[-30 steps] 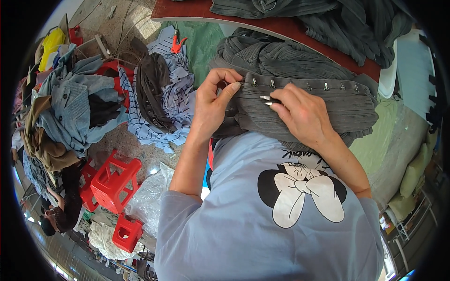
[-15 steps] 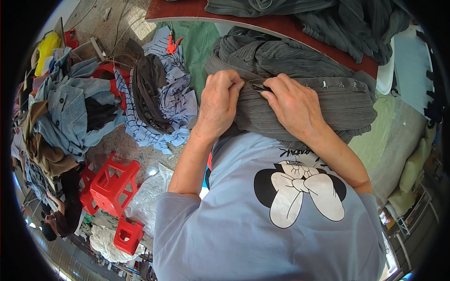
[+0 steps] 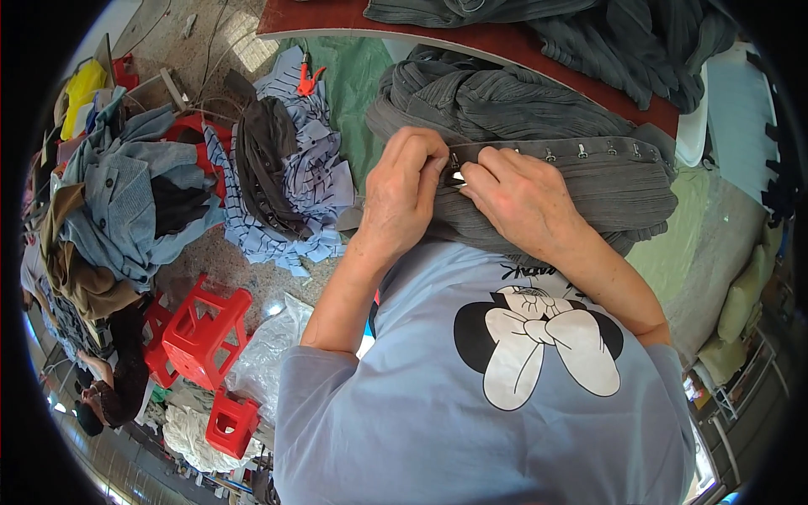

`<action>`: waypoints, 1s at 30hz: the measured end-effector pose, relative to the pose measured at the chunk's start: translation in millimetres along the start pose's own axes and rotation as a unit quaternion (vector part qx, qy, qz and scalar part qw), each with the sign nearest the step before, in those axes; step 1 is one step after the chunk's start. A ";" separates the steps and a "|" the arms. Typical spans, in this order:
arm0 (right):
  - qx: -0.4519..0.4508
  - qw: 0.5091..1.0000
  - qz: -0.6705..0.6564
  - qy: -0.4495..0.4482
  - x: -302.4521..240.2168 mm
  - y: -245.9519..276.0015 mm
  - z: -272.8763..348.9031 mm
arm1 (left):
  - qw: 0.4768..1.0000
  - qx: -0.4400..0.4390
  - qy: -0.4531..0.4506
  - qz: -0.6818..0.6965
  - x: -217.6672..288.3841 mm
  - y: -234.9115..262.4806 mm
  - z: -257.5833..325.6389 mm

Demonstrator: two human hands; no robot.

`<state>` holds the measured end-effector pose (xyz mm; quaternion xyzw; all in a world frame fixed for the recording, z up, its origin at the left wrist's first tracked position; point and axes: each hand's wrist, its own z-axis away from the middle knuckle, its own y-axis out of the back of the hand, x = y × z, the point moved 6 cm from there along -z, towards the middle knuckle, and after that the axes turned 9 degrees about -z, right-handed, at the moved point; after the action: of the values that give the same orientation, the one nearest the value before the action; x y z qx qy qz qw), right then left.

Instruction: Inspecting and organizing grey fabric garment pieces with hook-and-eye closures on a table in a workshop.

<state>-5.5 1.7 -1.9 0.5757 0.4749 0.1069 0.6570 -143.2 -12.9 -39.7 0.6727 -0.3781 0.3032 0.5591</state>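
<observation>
A dark grey crinkled garment (image 3: 572, 189) lies bunched in front of me, with a row of small metal hooks (image 3: 581, 151) along its band. My left hand (image 3: 402, 181) is closed, thumb against fingers, pinching the band's left end. Close to its right, my right hand (image 3: 522, 187) is closed in a pinch on a small tool with a shiny metal tip (image 3: 459, 178). Its kind cannot be made out, as the fingers cover most of it. The tip is at the band, beside a hook between my two hands.
Beyond the garment is a red-brown tabletop (image 3: 497, 40) with more grey clothing (image 3: 623, 50). To the left lie blue checked cloth (image 3: 324, 181), an orange-red air gun (image 3: 308, 81) and piled denim clothes (image 3: 139, 185). Red stools (image 3: 202, 332) stand lower left; a person (image 3: 114, 383) is behind them.
My right hand has tilted and shifted slightly; the tool's tip now shows bright below the band's edge. The left hand has moved slightly right, still pinching the cloth.
</observation>
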 end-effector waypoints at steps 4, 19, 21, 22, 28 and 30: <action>0.013 1.000 -0.012 -0.017 2.3 10.9 3.2 | 0.998 -0.039 0.053 0.014 -10.7 -11.9 8.0; 0.005 0.994 -0.060 -0.089 6.0 8.5 4.8 | 0.991 0.072 -0.077 -0.084 2.8 -3.8 23.0; 0.003 0.995 -0.052 -0.085 2.7 8.8 4.9 | 0.994 0.079 -0.063 -0.033 3.3 -1.9 28.5; 0.002 0.996 -0.044 -0.079 0.8 8.9 4.8 | 0.995 0.077 -0.062 -0.032 2.0 -2.6 30.6; 0.019 0.996 -0.042 -0.080 -0.2 9.3 7.0 | 0.991 0.094 -0.072 -0.062 0.9 -4.5 37.8; 0.019 0.995 -0.045 -0.088 -0.5 9.0 7.7 | 0.991 0.104 -0.067 -0.059 1.6 -4.7 37.1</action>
<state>3.6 -0.8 5.2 0.5730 0.4423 0.0171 0.6897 -139.0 -49.1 -48.0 0.7672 -0.3409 0.2614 0.4763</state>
